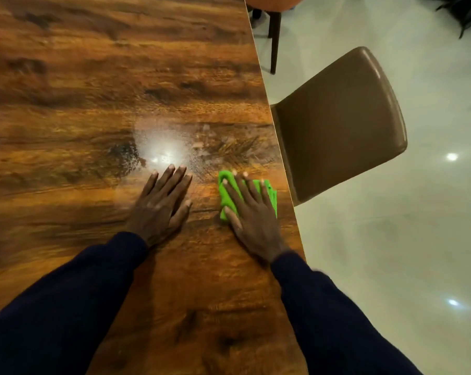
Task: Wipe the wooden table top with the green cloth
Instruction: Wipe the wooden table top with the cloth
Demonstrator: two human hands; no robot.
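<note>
The right hand (249, 212) is pressing flat, fingers spread, on the green cloth (266, 192), pinning rather than clenching it, near the table's right edge. The left hand (162, 201) is lying open, grasping nothing, bracing on the table top (93, 90). Judgement: even palm pressure and overlapping strokes leftward should clear the hazy smear (172, 142) just beyond. The cloth is looking soft and folded; the wood glossy, strongly grained. 1 smooth brown chair (342, 117) is standing beside.

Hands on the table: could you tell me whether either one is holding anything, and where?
The right hand presses flat on the middle of the green cloth; the left hand holds nothing.
</note>
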